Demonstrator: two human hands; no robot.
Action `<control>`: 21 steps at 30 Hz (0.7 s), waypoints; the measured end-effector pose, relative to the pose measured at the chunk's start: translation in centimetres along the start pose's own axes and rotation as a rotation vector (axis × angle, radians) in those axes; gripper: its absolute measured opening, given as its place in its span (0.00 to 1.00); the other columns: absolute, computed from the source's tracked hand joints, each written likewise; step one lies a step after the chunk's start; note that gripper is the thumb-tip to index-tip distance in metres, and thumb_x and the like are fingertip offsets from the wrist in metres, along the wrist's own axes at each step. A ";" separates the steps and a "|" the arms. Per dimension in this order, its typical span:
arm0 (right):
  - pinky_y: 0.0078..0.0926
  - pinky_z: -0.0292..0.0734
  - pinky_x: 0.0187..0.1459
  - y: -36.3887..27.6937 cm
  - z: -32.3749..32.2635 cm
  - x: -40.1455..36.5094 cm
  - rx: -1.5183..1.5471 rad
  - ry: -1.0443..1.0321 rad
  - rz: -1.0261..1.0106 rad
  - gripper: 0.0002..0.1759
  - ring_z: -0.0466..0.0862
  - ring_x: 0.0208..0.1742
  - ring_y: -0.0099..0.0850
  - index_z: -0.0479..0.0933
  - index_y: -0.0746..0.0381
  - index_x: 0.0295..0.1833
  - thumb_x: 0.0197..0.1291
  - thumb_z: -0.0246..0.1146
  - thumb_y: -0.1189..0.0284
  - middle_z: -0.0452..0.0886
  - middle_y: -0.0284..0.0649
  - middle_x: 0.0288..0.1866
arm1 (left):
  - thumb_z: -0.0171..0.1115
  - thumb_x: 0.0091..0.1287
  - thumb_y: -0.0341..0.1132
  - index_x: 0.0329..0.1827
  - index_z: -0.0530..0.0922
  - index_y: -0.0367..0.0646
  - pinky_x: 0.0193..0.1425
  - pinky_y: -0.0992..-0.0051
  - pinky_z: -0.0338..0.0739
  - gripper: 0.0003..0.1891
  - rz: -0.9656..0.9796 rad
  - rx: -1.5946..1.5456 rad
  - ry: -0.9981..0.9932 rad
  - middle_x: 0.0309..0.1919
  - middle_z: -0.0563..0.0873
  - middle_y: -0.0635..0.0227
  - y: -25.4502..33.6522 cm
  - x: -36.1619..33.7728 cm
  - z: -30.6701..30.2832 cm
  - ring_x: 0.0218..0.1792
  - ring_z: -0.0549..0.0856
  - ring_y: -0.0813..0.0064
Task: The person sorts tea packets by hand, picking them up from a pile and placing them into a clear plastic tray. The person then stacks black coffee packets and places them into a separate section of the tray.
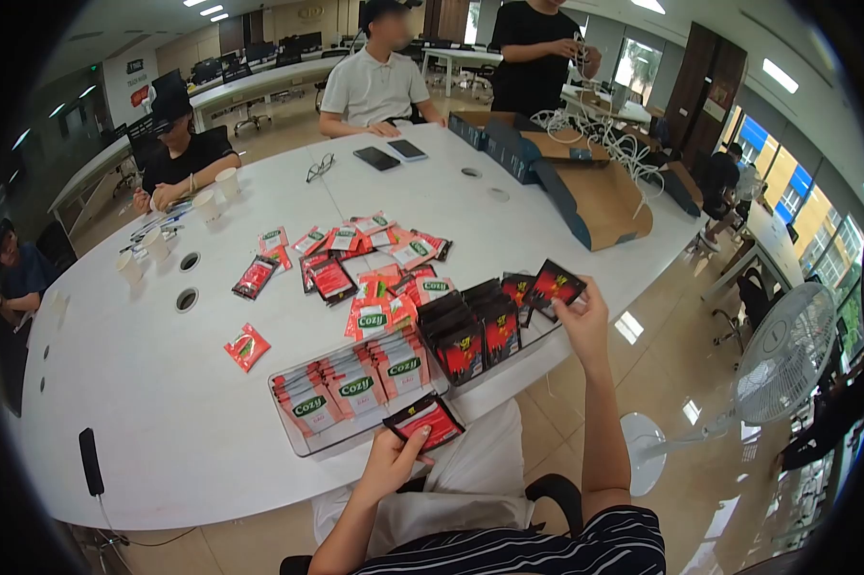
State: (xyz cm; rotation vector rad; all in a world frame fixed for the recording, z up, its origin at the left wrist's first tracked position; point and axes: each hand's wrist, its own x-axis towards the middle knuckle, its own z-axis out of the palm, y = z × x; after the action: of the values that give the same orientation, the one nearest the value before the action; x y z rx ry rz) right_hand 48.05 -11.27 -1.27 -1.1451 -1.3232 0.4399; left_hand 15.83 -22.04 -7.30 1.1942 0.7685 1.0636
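My left hand (399,462) pinches a red-and-black sachet (424,423) in front of the clear tray's near edge. In my right hand (586,316) is a black sachet (554,285) with a red print, held over the right end of a second clear tray (523,352). That tray has rows of upright black sachets (470,337). The left clear tray (296,439) is lined with rows of white-and-red Cozy sachets (355,385). Behind both trays spreads a loose pile of mixed Cozy and red-and-black sachets (332,280). A single red sachet (247,347) lies apart at the left.
Open cardboard boxes (595,196) with white cables (633,158) stand at the back right. Two phones (376,158), glasses (321,169) and paper cups (205,205) are on the white table (164,431). Several people are around it. A fan (777,355) stands right.
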 end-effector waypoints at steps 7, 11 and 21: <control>0.30 0.72 0.43 -1.5 0.0 2.0 -0.558 -0.253 -0.120 0.22 0.75 0.39 0.35 0.76 0.62 0.45 0.40 0.73 0.78 0.78 0.37 0.31 | 0.54 0.73 0.32 0.50 0.79 0.29 0.32 0.77 0.86 0.13 0.022 0.021 -0.030 0.41 0.86 0.60 -0.2 0.1 -0.1 0.37 0.85 0.78; 0.33 0.70 0.46 -2.1 0.1 3.0 -0.766 -0.368 -0.287 0.22 0.75 0.43 0.37 0.75 0.61 0.41 0.38 0.75 0.76 0.80 0.36 0.39 | 0.54 0.73 0.32 0.50 0.79 0.29 0.32 0.77 0.86 0.13 0.013 0.018 -0.027 0.40 0.86 0.61 -0.3 0.1 -0.2 0.36 0.85 0.78; 0.39 0.69 0.57 -4.4 2.2 4.9 -0.823 -0.537 -0.505 0.42 0.72 0.62 0.44 0.70 0.57 0.55 0.26 0.78 0.79 0.72 0.41 0.63 | 0.55 0.73 0.32 0.49 0.80 0.29 0.32 0.77 0.86 0.13 0.029 0.050 -0.018 0.39 0.86 0.60 -0.1 0.1 -0.1 0.35 0.85 0.77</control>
State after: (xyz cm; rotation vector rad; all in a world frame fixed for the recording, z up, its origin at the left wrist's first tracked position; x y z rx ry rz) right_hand 45.87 -8.34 4.63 -1.3175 -2.3146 -0.2301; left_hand 15.84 -21.93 -7.41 1.2594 0.7694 1.0611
